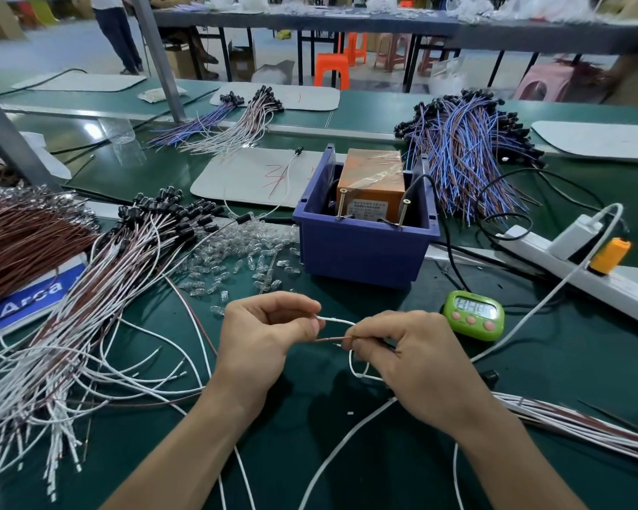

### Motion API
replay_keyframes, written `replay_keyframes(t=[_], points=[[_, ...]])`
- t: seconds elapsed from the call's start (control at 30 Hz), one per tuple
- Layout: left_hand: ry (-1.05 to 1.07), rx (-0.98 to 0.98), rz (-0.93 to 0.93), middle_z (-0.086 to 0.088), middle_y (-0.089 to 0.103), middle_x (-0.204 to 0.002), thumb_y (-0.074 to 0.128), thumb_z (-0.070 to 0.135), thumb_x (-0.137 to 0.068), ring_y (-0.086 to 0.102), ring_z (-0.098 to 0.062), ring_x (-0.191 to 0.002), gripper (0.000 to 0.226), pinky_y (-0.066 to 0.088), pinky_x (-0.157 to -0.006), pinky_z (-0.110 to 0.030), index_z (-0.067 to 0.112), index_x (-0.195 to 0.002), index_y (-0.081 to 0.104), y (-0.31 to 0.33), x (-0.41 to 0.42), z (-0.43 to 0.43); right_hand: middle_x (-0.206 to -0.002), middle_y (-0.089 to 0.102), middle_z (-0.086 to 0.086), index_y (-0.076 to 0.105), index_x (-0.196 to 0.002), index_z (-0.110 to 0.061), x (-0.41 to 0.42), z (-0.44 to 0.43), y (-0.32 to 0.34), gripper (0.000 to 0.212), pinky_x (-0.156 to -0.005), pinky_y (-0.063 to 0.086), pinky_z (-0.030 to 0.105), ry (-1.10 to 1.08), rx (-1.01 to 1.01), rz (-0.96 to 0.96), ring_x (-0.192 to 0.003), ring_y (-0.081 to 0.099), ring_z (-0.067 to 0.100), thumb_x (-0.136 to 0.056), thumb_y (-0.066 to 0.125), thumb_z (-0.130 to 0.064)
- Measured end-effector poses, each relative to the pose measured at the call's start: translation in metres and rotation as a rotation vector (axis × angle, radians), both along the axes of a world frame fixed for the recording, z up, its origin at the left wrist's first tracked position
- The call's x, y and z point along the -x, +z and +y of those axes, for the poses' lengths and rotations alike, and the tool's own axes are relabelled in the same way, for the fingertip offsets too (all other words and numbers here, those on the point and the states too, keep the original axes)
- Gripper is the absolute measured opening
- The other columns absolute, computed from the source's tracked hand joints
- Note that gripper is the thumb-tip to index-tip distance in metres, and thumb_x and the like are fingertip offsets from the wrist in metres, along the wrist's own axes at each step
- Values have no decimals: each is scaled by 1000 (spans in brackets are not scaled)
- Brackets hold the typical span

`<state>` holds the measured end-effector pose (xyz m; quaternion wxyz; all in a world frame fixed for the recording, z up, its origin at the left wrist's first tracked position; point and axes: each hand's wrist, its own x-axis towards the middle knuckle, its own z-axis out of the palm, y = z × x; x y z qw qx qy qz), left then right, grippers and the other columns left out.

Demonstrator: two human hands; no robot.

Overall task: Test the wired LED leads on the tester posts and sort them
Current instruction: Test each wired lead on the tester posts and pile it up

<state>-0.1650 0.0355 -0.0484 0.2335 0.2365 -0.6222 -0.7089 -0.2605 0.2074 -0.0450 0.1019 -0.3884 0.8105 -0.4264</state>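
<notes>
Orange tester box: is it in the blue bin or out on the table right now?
In. The orange tester box sits inside the blue bin, top above the rim, two screw posts upright at its front.

Left forearm and right forearm are bare, likewise the left grip and right grip

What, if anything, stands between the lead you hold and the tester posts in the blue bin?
Nothing visible. The left hand and right hand pinch the lead; only bare mat lies before the blue bin, whose tester posts show above its front wall.
</notes>
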Motion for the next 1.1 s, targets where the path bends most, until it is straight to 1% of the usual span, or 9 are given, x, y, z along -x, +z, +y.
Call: replay_keyframes(t=[0.17, 0.3, 0.47, 0.57, 0.67, 0.77, 0.83, 0.97, 1.1], points=[[42, 36, 8, -11, 76, -69, 72, -24, -71, 73, -14, -63, 41, 54, -61, -16, 16, -68, 81, -1, 1, 0, -80, 73, -18, 82, -88, -30, 1, 0, 1, 16, -71, 52, 30, 9, 12, -13, -79, 68, 9, -89, 77, -15], [87, 62, 22, -12, 75, -69, 73, -24, -69, 73, -16, -63, 41, 54, -62, -17, 16, -67, 80, -4, 3, -1, -80, 73, -13, 82, -87, -29, -1, -2, 0, 15, -71, 52, 34, 3, 18, 1, -78, 68, 11, -89, 77, -15], [143, 147, 11, -8, 75, -66, 73, -24, -67, 71, -14, -61, 43, 54, -62, -18, 19, -68, 80, -7, 4, 0, -79, 73, -12, 82, -87, -29, -3, -4, 0, 16, -71, 51, 31, 2, 22, 9, -78, 67, 10, -89, 76, -14], [181, 271, -32, -1, 75, -66, 75, -18, -69, 71, -13, -61, 44, 54, -63, -19, 26, -70, 79, -8, 4, 1, -79, 73, -11, 82, -87, -29, -4, -5, 0, 15, -71, 51, 30, 4, 13, 21, -78, 66, 11, -89, 77, -16], [213, 500, -66, 13, 74, -69, 79, -6, -72, 69, -5, -64, 39, 53, -65, -15, 33, -74, 77, -8, 1, 5, -79, 73, -11, 81, -88, -30, -3, -5, -2, 15, -71, 50, 31, 5, 8, 28, -78, 66, 11, -90, 76, -17], [232, 673, -67, 22, 73, -74, 76, 4, -72, 70, -1, -73, 31, 48, -72, -8, 35, -77, 76, -8, -1, 7, -82, 72, -12, 80, -92, -32, -3, -3, -6, 16, -72, 50, 30, 10, 17, 35, -81, 66, 10, -91, 75, -17], [225, 720, -80, 25, 73, -77, 78, 4, -75, 70, 2, -77, 31, 44, -74, -3, 35, -79, 77, -9, 0, 6, -83, 72, -12, 77, -96, -34, -3, -4, -9, 19, -74, 51, 31, 15, 28, 48, -84, 66, 9, -91, 75, -16], [230, 741, -119, 30, 71, -75, 81, 9, -77, 69, 7, -76, 27, 41, -73, 1, 35, -77, 77, -9, 5, 4, -84, 71, -10, 68, -108, -42, -4, -9, -14, 28, -78, 52, 32, 25, 44, 75, -89, 64, 8, -94, 73, -18], [234, 763, -170, 32, 69, -74, 83, 15, -76, 66, 12, -75, 22, 39, -70, 3, 36, -75, 76, -11, 6, 4, -85, 71, -12, 65, -112, -41, -2, -12, -19, 30, -80, 53, 35, 3, 62, 106, -91, 64, 8, -94, 74, -19]])
